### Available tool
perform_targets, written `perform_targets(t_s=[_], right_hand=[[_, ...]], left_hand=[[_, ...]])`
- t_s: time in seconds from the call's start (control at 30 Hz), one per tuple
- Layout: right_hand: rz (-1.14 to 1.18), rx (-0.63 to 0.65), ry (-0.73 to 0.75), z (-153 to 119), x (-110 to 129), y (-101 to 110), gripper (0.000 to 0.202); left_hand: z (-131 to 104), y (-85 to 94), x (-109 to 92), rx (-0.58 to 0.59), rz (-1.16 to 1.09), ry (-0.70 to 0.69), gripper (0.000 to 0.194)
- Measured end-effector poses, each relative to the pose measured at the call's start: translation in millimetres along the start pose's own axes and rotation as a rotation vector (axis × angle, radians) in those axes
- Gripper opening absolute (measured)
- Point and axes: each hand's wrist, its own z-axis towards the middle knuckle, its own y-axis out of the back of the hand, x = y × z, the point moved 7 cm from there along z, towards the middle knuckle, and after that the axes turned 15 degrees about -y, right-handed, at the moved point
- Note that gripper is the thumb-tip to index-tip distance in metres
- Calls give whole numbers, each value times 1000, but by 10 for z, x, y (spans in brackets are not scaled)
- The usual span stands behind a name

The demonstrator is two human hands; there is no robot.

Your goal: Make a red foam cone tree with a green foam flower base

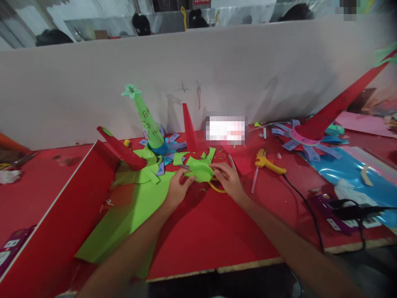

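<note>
Between my two hands is a round lime-green foam piece, held a little above the red table. My left hand grips its left edge with thumb and fingers, close to a small dark pointed object whose kind I cannot make out. My right hand pinches the right edge. Under the piece, yellow loop handles show, perhaps of scissors; the rest is hidden. Green offcuts lie just behind. A plain red cone stands upright beyond them.
A green cone with a star top stands back left; a red cone leans beside it. Green foam sheets lie left, by a red divider. A yellow glue gun with its cord lies right, near a large red cone.
</note>
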Motion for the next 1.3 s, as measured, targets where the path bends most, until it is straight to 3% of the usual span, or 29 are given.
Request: perform_targets(t_s=[0.1, 0.2, 0.4, 0.53, 0.7, 0.9, 1.1, 1.2, 1.3], right_hand=[[-50, 45, 115, -58, 121, -46, 54], [-104, 133, 182, -124, 182, -162, 61], [-127, 279, 44, -202, 70, -367, 31], [-56, 187, -37, -179, 22, -303, 35], [-117, 175, 20, -198, 97, -323, 28], [-61, 46, -6, -160, 68, -223, 21], [-154, -132, 136, -277, 262, -90, 17], [-286, -90, 230, -364, 351, -171, 26], [-368, 50, 251, -399, 335, -314, 41]], left_hand=[[-37, 50, 141, -84, -84, 162, 33], [-61, 79, 121, -143, -131, 194, 42], [-92, 1, 4, -133, -214, 201, 41], [-85, -102, 10, -81, -365, 268, 49], [-96, -68, 3, -157, -350, 292, 45], [-129, -235, 39, 67, -341, 282, 42], [-104, -74, 0, -60, -79, 184, 28], [-103, -26, -104, -107, -15, 126, 24], [-120, -15, -200, -126, 28, 72, 28]])
